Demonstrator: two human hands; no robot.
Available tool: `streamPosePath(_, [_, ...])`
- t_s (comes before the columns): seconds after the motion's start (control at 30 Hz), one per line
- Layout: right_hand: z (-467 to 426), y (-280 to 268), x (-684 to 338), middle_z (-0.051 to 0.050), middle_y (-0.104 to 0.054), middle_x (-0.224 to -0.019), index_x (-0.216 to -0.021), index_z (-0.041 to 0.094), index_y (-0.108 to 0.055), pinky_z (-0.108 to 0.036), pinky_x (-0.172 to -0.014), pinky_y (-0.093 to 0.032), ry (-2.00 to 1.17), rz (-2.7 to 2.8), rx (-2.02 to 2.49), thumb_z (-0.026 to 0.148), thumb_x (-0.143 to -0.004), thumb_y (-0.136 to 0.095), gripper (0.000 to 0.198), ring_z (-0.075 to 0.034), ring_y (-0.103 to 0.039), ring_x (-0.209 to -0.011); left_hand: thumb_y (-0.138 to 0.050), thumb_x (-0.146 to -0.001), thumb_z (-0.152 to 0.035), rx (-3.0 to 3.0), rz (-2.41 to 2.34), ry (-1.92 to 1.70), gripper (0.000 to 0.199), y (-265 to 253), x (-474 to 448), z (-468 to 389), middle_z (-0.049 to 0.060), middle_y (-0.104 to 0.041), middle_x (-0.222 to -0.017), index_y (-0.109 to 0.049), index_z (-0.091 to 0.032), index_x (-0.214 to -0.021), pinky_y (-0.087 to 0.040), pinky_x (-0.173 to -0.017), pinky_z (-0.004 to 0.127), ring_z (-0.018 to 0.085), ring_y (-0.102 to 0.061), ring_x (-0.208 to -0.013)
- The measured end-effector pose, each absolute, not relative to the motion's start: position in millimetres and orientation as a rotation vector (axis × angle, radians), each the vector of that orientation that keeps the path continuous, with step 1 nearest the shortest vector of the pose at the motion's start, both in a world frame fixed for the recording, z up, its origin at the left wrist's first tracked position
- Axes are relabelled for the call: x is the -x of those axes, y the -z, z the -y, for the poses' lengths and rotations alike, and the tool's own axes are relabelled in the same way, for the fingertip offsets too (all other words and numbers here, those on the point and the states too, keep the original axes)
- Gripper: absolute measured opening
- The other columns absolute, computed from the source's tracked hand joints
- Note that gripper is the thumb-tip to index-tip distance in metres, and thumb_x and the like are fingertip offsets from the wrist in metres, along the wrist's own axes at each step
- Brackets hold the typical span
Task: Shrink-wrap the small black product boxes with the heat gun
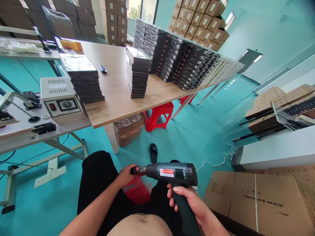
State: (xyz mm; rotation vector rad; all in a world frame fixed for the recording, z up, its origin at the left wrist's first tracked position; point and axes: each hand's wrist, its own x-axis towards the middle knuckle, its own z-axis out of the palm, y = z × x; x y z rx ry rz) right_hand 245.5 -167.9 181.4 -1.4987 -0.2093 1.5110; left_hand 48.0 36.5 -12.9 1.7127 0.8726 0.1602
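Right hand: closed around the handle of the heat gun point(172, 173), lower centre of frame; the right hand point(184, 196) has its thumb across the top of the grip.
Left hand: left of the gun, the left hand point(126, 177) is clamped on a small dark item point(135, 169) with a red mark, mostly covered by the fingers.
Nozzle: points left at the small dark item; contact or slight gap cannot be determined.
Below the hands: red surface point(137, 193) between dark-trousered legs point(98, 183).
Wooden table point(110, 113): spans upper left to upper right, well beyond the hands.
Table load: left stack of black boxes point(86, 85) near the left end; middle stack point(138, 77) by the front edge; long rows of black boxes point(177, 59) farther right.
Machine bench, left: metal control box point(62, 101) with dial and red switch, just beside the table corner.
Under the table: brown carton point(129, 129) and red stool point(159, 116), near the front edge.
Floor obstructions: black slipper point(154, 152) beyond the gun; white cord point(230, 152) tangled to the right.
Right boundary: large cartons point(258, 200), lower right, near the right forearm.
Edges and room: table's front edge rises rightward; blue-green floor point(204, 131) runs between it and the cartons; wood surface shows between the left and middle stacks.
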Motion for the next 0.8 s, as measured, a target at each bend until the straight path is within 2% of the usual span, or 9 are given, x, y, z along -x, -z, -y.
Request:
streamPosePath(0.17, [173,-187,-270,-0.007,-0.069,-0.081,-0.098,0.012,-0.066,-0.023,-0.051,-0.048,-1.430,0.077,1.544,0.032,-0.078,-0.062,0.028,-0.015,-0.065,-0.064,-0.074,-0.063,-0.038,-1.594,-0.877,-0.246,0.036,24,-43,-41,0.004,-0.067,-0.085,-0.065,-0.017,-0.091,-0.045,-0.077,0.033,0.023,-0.060,-0.083])
streamPosePath(0.47, [175,-169,-274,-0.007,-0.069,-0.078,-0.097,0.010,-0.065,-0.023,-0.049,-0.048,-1.524,0.057,1.535,0.031,-0.077,-0.062,0.029,-0.016,-0.065,-0.062,-0.075,-0.064,-0.039,-1.477,-0.779,-0.213,0.034,13,-51,-38,0.004,-0.066,-0.082,-0.062,-0.017,-0.088,-0.047,-0.074,0.034,0.022,-0.060,-0.079])
streamPosePath(0.63, [175,-178,-271,-0.006,-0.068,-0.078,-0.097,0.011,-0.064,-0.021,-0.049,-0.048,-1.446,0.059,1.546,0.031,-0.080,-0.060,0.027,-0.014,-0.065,-0.062,-0.074,-0.066,-0.041,-1.630,-0.817,-0.235,0.038,20,-44,-38,0.005,-0.066,-0.085,-0.064,-0.015,-0.092,-0.046,-0.075,0.033,0.023,-0.060,-0.082])
streamPosePath(0.8, [172,-184,-257,-0.007,-0.069,-0.078,-0.098,0.010,-0.066,-0.022,-0.049,-0.049,-1.576,0.190,1.494,0.029,-0.079,-0.059,0.027,-0.016,-0.066,-0.061,-0.072,-0.069,-0.036,-1.892,-0.885,-0.212,0.033,21,-43,-34,0.005,-0.067,-0.094,-0.067,-0.019,-0.096,-0.042,-0.078,0.031,0.022,-0.059,-0.089])
